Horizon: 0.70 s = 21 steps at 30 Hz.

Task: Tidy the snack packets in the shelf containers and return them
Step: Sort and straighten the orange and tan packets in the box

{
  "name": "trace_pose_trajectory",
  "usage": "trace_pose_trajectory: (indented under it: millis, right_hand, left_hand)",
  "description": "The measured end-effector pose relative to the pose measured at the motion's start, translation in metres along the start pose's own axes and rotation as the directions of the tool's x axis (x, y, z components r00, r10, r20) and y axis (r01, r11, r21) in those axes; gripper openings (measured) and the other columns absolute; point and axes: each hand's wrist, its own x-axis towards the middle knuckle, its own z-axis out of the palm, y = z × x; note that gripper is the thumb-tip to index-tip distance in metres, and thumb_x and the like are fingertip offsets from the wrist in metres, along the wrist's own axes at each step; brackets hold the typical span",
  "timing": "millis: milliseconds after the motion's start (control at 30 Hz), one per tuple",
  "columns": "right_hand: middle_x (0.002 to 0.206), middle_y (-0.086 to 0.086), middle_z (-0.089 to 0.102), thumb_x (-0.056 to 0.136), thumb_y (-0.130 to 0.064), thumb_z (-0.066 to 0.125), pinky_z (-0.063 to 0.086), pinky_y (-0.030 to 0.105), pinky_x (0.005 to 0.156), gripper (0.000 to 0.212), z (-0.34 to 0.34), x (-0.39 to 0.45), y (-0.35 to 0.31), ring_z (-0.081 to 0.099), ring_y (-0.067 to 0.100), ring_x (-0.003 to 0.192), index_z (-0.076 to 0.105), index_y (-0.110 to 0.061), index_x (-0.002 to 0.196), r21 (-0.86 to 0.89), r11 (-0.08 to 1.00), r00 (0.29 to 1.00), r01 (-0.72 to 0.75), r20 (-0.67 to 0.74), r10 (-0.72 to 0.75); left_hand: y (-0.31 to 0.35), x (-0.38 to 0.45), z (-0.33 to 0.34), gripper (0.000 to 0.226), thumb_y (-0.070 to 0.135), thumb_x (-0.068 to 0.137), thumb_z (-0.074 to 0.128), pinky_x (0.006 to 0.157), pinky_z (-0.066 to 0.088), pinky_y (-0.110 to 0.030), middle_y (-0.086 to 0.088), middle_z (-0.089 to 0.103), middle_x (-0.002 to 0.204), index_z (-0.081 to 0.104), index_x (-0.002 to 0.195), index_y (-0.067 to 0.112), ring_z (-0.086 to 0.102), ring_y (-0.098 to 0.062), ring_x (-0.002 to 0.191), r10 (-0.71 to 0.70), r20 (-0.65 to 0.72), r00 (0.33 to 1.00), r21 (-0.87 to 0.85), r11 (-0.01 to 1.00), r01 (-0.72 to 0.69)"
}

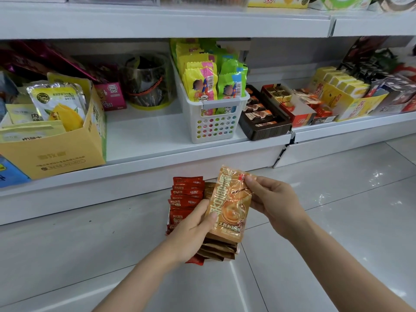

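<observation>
Orange packet (229,206) between right-hand fingers (252,183)

white metal shelves (144,23) stand over a glossy pale tiled floor (337,181).

Blue packet (9,174) cut off at left edge.
</observation>
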Motion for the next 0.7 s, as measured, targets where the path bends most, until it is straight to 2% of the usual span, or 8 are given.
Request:
trace_pose_trajectory:
  millis: [133,333,400,467,533,600,667,700]
  right_hand:
    - [0.091,0.012,0.077,0.098,-0.021,0.058,0.060,0.023,0.065,0.018,0.003,0.003,0.004,0.075,0.018,0.080,0.072,-0.010,0.096,-0.015,1.000,1.000,-0.015,-0.003,0.015]
    - [0.084,0.006,0.078,0.094,-0.025,0.064,0.059,0.022,0.061,0.016,0.009,0.009,0.008,0.076,0.016,0.077,0.072,-0.011,0.097,-0.037,0.999,0.999,-0.013,-0.048,0.012]
    - [0.082,0.001,0.078,0.090,-0.031,0.070,0.058,0.021,0.058,0.025,0.009,0.010,0.011,0.075,0.010,0.075,0.071,-0.010,0.103,-0.207,0.976,0.987,0.060,-0.136,-0.090]
    - [0.089,-0.007,0.075,0.084,-0.038,0.076,0.057,0.019,0.055,0.035,0.008,0.010,0.015,0.072,0.002,0.070,0.067,-0.019,0.112,-0.481,0.864,0.942,0.150,-0.196,-0.273]
    - [0.103,-0.012,0.071,0.082,-0.046,0.075,0.059,0.021,0.058,0.053,0.011,0.005,0.020,0.072,0.001,0.073,0.058,-0.029,0.128,-0.554,0.812,0.941,0.185,-0.140,-0.309]
    - [0.108,-0.016,0.070,0.080,-0.055,0.071,0.060,0.024,0.065,0.057,0.018,0.000,0.026,0.072,-0.001,0.083,0.055,-0.041,0.132,-0.466,0.864,0.976,0.193,-0.003,-0.220]
    - [0.098,-0.022,0.072,0.075,-0.064,0.066,0.061,0.027,0.074,0.034,0.028,-0.005,0.032,0.070,-0.003,0.090,0.057,-0.067,0.108,-0.364,0.910,0.980,0.196,0.105,-0.169]
    - [0.094,-0.026,0.072,0.074,-0.067,0.064,0.060,0.027,0.078,0.025,0.031,-0.006,0.033,0.069,-0.005,0.091,0.057,-0.072,0.097,-0.334,0.919,0.977,0.207,0.127,-0.174]
  left_hand:
    - [-0.003,-0.001,-0.006,0.028,0.038,0.103,0.040,0.096,0.049,-0.021,0.020,0.069,0.120,0.055,0.126,0.044,0.064,-0.001,0.114,-0.001,-0.024,1.000,-0.041,0.999,0.000]
    - [-0.007,-0.001,-0.008,0.027,0.032,0.105,0.040,0.087,0.051,-0.016,0.020,0.070,0.117,0.056,0.124,0.042,0.065,-0.001,0.111,-0.030,-0.043,0.999,-0.063,0.998,0.028]
    - [-0.008,0.000,-0.008,0.026,0.032,0.105,0.040,0.086,0.052,-0.016,0.019,0.070,0.117,0.057,0.123,0.041,0.066,-0.002,0.111,-0.031,-0.067,0.997,-0.073,0.997,0.026]
    - [-0.010,0.002,-0.007,0.027,0.032,0.106,0.039,0.093,0.052,-0.023,0.017,0.071,0.117,0.057,0.124,0.041,0.067,-0.006,0.111,-0.031,-0.117,0.993,-0.093,0.995,0.021]
    - [-0.010,0.003,-0.005,0.028,0.033,0.106,0.038,0.100,0.051,-0.032,0.016,0.070,0.118,0.056,0.125,0.043,0.068,-0.008,0.110,-0.031,-0.161,0.986,-0.099,0.995,0.015]
    - [-0.010,0.004,-0.003,0.029,0.035,0.106,0.038,0.102,0.050,-0.036,0.018,0.069,0.119,0.056,0.124,0.050,0.066,-0.006,0.112,0.002,-0.168,0.986,-0.051,0.999,-0.010]
    - [-0.010,0.005,0.000,0.028,0.040,0.105,0.040,0.102,0.050,-0.036,0.022,0.067,0.119,0.055,0.121,0.057,0.063,-0.002,0.113,0.051,-0.158,0.986,0.020,0.999,-0.049]
    - [-0.010,0.005,0.001,0.026,0.045,0.102,0.043,0.103,0.050,-0.037,0.023,0.067,0.119,0.055,0.121,0.058,0.063,0.000,0.113,0.065,-0.151,0.986,0.028,0.998,-0.061]
